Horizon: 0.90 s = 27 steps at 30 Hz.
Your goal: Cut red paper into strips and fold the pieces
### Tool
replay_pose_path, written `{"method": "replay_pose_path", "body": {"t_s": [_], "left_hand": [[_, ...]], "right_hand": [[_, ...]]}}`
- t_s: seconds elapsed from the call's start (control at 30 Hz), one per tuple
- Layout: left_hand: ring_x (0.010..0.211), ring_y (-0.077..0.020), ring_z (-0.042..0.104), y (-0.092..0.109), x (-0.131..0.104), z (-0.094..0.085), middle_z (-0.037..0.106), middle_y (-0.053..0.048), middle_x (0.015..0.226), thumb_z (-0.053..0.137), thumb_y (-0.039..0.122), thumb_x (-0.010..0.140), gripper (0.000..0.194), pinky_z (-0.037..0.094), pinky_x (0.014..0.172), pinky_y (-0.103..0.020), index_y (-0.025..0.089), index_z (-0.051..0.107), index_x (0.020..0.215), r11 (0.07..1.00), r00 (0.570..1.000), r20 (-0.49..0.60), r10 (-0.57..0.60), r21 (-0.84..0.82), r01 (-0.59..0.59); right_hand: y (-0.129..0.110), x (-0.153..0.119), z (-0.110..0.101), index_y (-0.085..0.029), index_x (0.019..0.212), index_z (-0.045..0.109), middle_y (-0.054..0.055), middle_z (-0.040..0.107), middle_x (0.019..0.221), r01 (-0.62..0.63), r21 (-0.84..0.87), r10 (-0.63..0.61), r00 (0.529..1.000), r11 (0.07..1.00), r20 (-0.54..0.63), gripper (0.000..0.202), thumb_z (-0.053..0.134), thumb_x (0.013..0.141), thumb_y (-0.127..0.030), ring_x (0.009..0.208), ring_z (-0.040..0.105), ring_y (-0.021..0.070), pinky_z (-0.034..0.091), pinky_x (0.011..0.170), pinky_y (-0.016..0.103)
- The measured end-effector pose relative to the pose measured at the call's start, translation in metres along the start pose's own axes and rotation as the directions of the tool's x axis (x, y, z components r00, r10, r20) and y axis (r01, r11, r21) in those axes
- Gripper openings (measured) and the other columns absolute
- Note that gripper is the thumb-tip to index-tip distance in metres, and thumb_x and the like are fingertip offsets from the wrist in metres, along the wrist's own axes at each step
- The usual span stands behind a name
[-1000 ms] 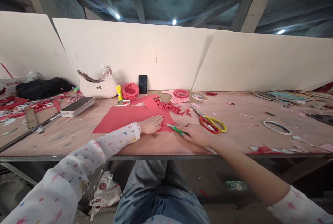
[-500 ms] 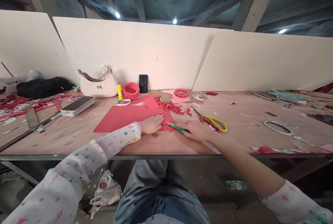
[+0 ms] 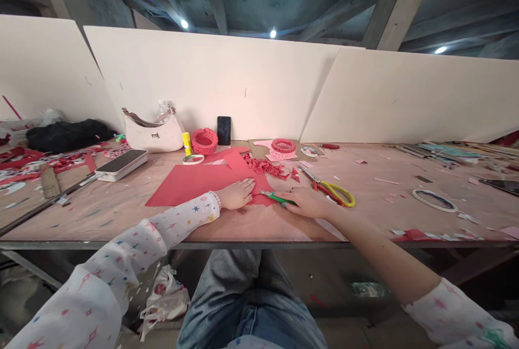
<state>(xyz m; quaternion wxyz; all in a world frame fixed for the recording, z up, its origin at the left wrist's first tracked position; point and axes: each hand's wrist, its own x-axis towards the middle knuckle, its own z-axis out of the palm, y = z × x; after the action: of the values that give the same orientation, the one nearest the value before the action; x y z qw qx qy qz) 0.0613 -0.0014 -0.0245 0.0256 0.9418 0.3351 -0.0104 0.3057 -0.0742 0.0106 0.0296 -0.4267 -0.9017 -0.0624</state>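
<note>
My left hand (image 3: 236, 194) lies flat, palm down, on the right part of a large red paper sheet (image 3: 188, 181). Closed round a green utility knife (image 3: 279, 198) is my right hand (image 3: 307, 202); the knife's tip rests over red paper just right of my left fingertips. Behind my hands is a heap of folded red paper pieces (image 3: 267, 168). Scissors with yellow handles (image 3: 343, 194) lie beyond my right hand, beside a second, red-handled tool (image 3: 324, 191) that it partly hides.
At the back stand a white handbag (image 3: 154, 135), a yellow glue stick (image 3: 187, 144), red paper rings (image 3: 204, 140) and a phone (image 3: 224, 130). A tape roll (image 3: 433, 201) lies right, a white boxed device (image 3: 121, 165) left. The table's front edge (image 3: 251, 244) is near.
</note>
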Motion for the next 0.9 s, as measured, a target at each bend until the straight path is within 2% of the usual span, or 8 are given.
{"method": "replay_pose_path", "body": {"t_s": [0.13,0.27,0.47,0.57,0.67,0.83,0.9], "left_hand": [[0.132,-0.0206,0.02,0.002,-0.001,-0.002,0.021,-0.016,0.143,0.025,0.035,0.09,0.055,0.017,0.107,-0.032,0.003,0.026,0.135,0.999,0.998,-0.051,-0.033,-0.025,0.032],[0.131,-0.0172,0.022,0.003,-0.002,-0.003,0.027,-0.013,0.141,0.022,0.03,0.091,0.049,0.015,0.107,-0.028,0.005,0.033,0.132,0.999,0.997,-0.077,-0.022,-0.047,0.018],[0.131,-0.0162,0.022,0.0,-0.001,-0.001,0.026,-0.012,0.142,0.019,0.027,0.092,0.048,0.015,0.108,-0.028,0.005,0.032,0.133,0.995,0.996,-0.082,-0.038,-0.094,0.03],[0.131,-0.0166,0.022,0.0,-0.001,-0.001,0.026,-0.011,0.141,0.02,0.028,0.092,0.048,0.016,0.108,-0.029,0.006,0.033,0.133,0.996,0.995,-0.089,-0.035,-0.09,0.027],[0.131,-0.017,0.022,0.001,-0.002,-0.001,0.027,-0.013,0.141,0.02,0.028,0.092,0.049,0.015,0.108,-0.028,0.003,0.033,0.132,0.997,0.996,-0.087,-0.025,-0.07,0.019],[0.132,-0.0198,0.02,0.001,-0.001,0.001,0.024,-0.015,0.142,0.023,0.032,0.091,0.052,0.015,0.108,-0.031,0.003,0.029,0.134,1.0,0.997,-0.075,-0.006,-0.028,0.004],[0.132,-0.0222,0.019,0.001,0.0,0.002,0.021,-0.016,0.143,0.023,0.034,0.091,0.055,0.016,0.107,-0.034,0.003,0.026,0.135,1.0,0.998,-0.06,-0.011,-0.008,0.01]], "right_hand": [[0.001,-0.003,-0.005,-0.031,0.127,0.045,0.003,0.066,0.085,0.015,0.061,-0.016,1.0,0.998,0.015,0.044,0.039,0.084,-0.029,0.075,0.054,0.0178,0.038,0.072,0.029],[0.005,-0.009,-0.009,-0.03,0.125,0.048,0.003,0.067,0.085,0.002,0.082,-0.006,0.999,0.997,0.052,0.046,0.042,0.08,-0.025,0.072,0.055,0.0173,0.039,0.067,0.027],[0.007,-0.018,-0.015,-0.031,0.124,0.049,0.002,0.067,0.091,-0.002,0.07,-0.003,0.998,0.998,0.069,0.046,0.041,0.08,-0.025,0.077,0.056,0.0182,0.039,0.066,0.026],[0.004,-0.016,-0.019,-0.031,0.123,0.05,0.003,0.067,0.088,-0.023,0.054,0.019,0.997,0.998,0.069,0.044,0.042,0.08,-0.027,0.073,0.056,0.0181,0.039,0.065,0.027],[0.002,-0.009,-0.019,-0.029,0.124,0.049,0.004,0.067,0.087,-0.002,0.056,-0.001,0.998,0.998,0.067,0.044,0.042,0.081,-0.027,0.075,0.056,0.019,0.039,0.069,0.029],[0.001,0.001,-0.013,-0.03,0.126,0.047,0.003,0.064,0.106,0.047,0.028,-0.047,0.999,0.999,0.003,0.045,0.041,0.081,-0.027,0.087,0.055,0.021,0.036,0.082,0.033],[0.001,0.004,-0.008,-0.031,0.126,0.046,0.003,0.065,0.103,0.04,-0.004,-0.04,0.999,0.999,-0.009,0.046,0.041,0.081,-0.027,0.087,0.055,0.0208,0.035,0.083,0.034]]}}
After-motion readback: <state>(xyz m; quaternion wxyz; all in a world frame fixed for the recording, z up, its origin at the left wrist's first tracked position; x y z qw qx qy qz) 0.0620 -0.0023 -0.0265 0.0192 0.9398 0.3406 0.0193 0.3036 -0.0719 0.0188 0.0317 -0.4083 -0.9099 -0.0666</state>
